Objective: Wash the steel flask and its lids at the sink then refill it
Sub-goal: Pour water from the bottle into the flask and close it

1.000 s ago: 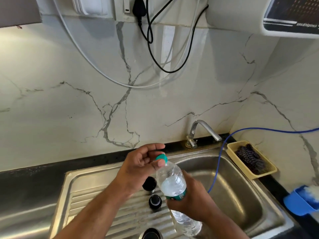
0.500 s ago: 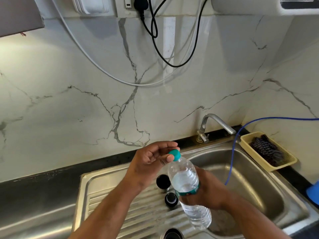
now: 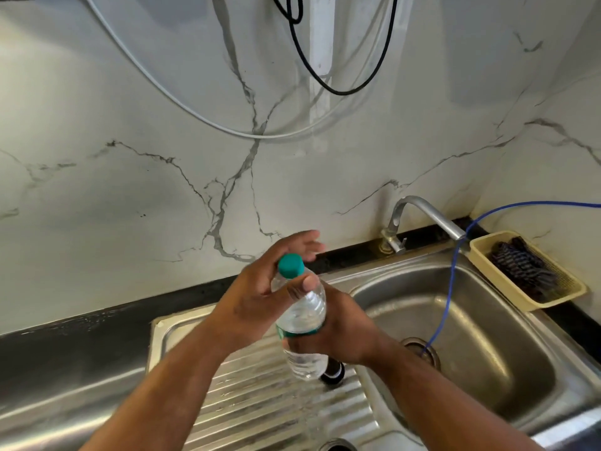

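Teal cap (image 3: 290, 264) wants a firm, square twist: left hand (image 3: 257, 297) fingers lie straight behind it, right hand (image 3: 341, 330) clamps the plastic bottle (image 3: 302, 315), steel flask (image 3: 336, 445) stands at the drainboard (image 3: 260, 402) front edge.

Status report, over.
Right grip holds plastic bottle mid-body. Left grip at teal cap, fingers straight, thumb on neck. Cap on. Black lid on drainboard, half hidden behind bottle.
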Demonstrator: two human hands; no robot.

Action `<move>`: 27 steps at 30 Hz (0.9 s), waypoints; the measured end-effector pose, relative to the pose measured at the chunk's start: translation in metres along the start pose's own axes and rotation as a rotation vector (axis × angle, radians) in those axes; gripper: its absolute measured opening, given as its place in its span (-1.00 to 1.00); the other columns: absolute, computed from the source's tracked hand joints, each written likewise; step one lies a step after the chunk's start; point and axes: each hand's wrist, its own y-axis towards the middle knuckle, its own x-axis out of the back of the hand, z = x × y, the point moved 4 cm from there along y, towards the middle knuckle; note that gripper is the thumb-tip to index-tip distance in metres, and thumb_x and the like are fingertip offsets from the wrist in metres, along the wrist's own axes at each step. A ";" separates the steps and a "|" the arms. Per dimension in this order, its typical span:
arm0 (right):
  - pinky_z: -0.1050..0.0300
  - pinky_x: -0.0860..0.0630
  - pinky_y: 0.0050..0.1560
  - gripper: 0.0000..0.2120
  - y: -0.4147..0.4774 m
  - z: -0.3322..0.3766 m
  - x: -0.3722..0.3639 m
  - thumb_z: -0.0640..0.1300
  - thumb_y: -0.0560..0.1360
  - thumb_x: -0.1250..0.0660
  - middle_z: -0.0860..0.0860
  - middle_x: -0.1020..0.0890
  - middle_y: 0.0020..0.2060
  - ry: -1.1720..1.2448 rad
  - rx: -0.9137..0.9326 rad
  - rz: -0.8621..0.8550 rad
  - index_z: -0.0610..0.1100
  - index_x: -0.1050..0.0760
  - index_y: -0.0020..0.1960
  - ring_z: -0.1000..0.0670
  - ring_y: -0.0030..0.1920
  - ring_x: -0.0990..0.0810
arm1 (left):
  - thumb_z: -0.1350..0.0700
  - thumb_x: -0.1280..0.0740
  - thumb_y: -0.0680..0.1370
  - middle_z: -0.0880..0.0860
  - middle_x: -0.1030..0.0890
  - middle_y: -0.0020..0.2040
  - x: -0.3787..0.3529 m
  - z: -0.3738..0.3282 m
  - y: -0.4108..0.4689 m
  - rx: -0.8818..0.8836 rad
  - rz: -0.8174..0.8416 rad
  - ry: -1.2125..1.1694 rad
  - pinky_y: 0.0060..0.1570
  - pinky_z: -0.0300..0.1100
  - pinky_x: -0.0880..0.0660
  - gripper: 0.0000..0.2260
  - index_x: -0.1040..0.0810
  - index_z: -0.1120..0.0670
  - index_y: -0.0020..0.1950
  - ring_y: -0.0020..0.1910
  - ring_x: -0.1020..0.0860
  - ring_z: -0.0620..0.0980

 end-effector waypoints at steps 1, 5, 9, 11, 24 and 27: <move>0.28 -0.57 0.00 -0.35 0.005 -0.001 -0.004 -0.05 0.27 -0.68 0.19 -0.68 0.03 0.016 0.008 0.003 0.20 -0.45 0.25 0.14 0.03 -0.68 | -0.23 -0.35 0.57 -0.17 -0.60 0.27 0.000 0.004 -0.001 0.020 0.006 0.045 0.25 -0.20 -0.51 -0.59 -0.49 -0.14 0.37 0.33 -0.53 -0.11; 0.25 -0.54 0.21 -0.20 0.020 -0.015 -0.015 0.05 0.33 -0.65 0.21 -0.59 0.24 -0.017 -0.015 0.071 0.22 -0.31 0.44 0.17 0.23 -0.58 | -0.07 -0.28 0.65 -0.10 -0.67 0.15 0.010 0.020 -0.002 -0.013 -0.146 0.112 0.12 -0.25 -0.55 -0.82 -0.52 0.03 0.08 0.21 -0.61 -0.06; 0.25 -0.51 0.21 -0.37 0.008 -0.061 0.010 0.12 0.40 -0.60 0.27 -0.47 0.34 -0.128 -0.175 -0.026 0.28 -0.41 0.38 0.20 0.30 -0.49 | -0.10 -0.30 0.64 -0.11 -0.68 0.06 0.045 0.048 0.002 0.025 -0.355 0.069 0.07 -0.28 -0.54 -0.74 -0.51 0.10 0.09 0.11 -0.62 -0.14; 0.41 -0.47 0.05 -0.47 -0.013 -0.091 0.017 0.11 0.44 -0.57 0.26 -0.50 0.26 -0.190 -0.257 -0.039 0.25 -0.44 0.34 0.21 0.24 -0.53 | -0.12 -0.27 0.64 -0.19 -0.65 0.03 0.055 0.061 0.001 0.074 -0.408 0.120 0.02 -0.39 -0.50 -0.72 -0.51 0.08 0.12 0.07 -0.59 -0.22; 0.28 -0.43 0.25 -0.19 -0.075 -0.166 -0.029 0.17 0.39 -0.56 0.24 -0.38 0.35 -0.206 -0.388 -0.013 0.30 -0.20 0.52 0.17 0.33 -0.42 | -0.02 -0.26 0.64 -0.21 -0.60 0.06 0.092 0.120 -0.003 0.249 -0.557 0.258 0.03 -0.35 -0.43 -0.77 -0.49 0.08 0.20 0.06 -0.55 -0.34; 0.14 -0.45 0.36 -0.16 -0.072 -0.169 -0.036 0.20 0.38 -0.56 0.25 -0.36 0.34 -0.215 -0.382 -0.017 0.33 -0.17 0.51 0.13 0.37 -0.39 | -0.04 -0.30 0.62 -0.20 -0.60 0.06 0.096 0.124 -0.003 0.263 -0.562 0.283 0.08 -0.27 -0.45 -0.76 -0.50 0.07 0.20 0.07 -0.56 -0.22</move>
